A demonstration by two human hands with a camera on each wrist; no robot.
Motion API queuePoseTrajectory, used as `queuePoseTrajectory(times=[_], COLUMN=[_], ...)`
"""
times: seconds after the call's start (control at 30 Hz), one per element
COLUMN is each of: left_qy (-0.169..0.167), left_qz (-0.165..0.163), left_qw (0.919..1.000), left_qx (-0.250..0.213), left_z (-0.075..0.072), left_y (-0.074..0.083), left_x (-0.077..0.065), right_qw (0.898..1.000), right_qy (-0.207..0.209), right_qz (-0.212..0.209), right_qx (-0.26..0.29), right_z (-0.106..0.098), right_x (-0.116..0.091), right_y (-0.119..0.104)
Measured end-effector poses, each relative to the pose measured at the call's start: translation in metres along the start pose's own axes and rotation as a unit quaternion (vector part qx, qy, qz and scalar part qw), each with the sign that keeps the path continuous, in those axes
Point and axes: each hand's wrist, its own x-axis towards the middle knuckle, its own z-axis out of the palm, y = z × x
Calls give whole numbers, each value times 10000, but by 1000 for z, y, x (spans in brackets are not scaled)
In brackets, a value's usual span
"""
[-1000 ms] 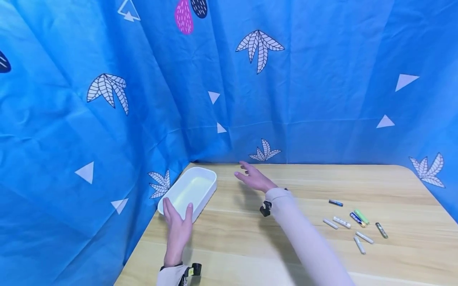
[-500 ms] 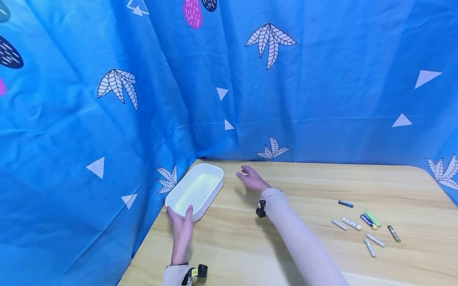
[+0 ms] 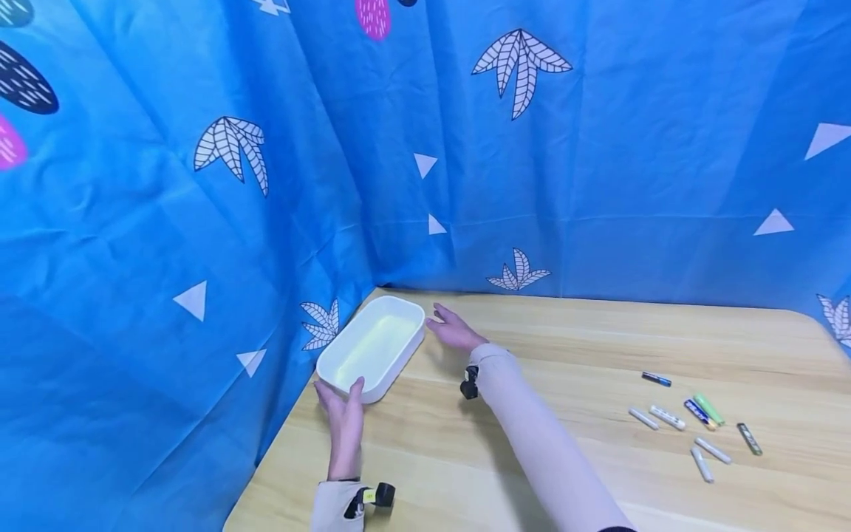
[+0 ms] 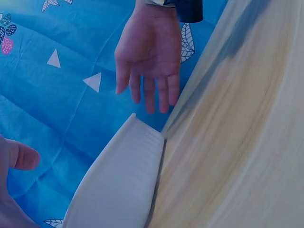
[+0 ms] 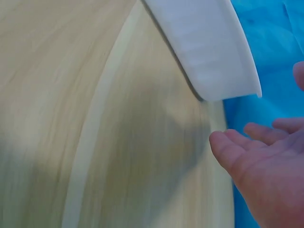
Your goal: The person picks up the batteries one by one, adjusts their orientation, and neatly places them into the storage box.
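Observation:
A white rectangular box (image 3: pixel 399 360) with rounded corners stands near the table's left edge; nothing lies in it. At its near end is my left hand (image 3: pixel 344 420), thumb and fingers spread around the corner; whether they touch it I cannot tell. My right hand (image 3: pixel 457 334) is just off the far right corner, fingers extended. In the right wrist view a gap separates this hand (image 5: pixel 266 166) from the box wall (image 5: pixel 209 52). The left wrist view shows the left thumb (image 4: pixel 23 156) apart from the box (image 4: pixel 118 175), with the right hand (image 4: pixel 149 57) beyond its far end.
On the right of the wooden table (image 3: pixel 552 369) lie several small battery-like cylinders, among them a green one (image 3: pixel 708 409), a blue one (image 3: pixel 698 414) and a white one (image 3: pixel 667 417). Blue patterned cloth (image 3: pixel 299 185) hangs along the left and back edges.
My right hand has come left, closer to the box. The left hand has slipped from over the near rim to the box's near end. The head view has turned slightly left.

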Motion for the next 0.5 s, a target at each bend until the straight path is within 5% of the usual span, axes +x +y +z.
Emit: queuePoseTrajectory(times=[0.27,0.5], left_qy=[-154,-167], left_qz=[-357,234], left_qw=[9990,9979], left_qx=[-199,-574], left_z=[0,7], left_y=[-3,-7], left_x=[5,10], right_qw=[9997,9983], right_qy=[-247,-520], right_qz=[-13,-250], right_qx=[10,-16], right_z=[9,11], right_x=[9,12], right_y=[-2,0])
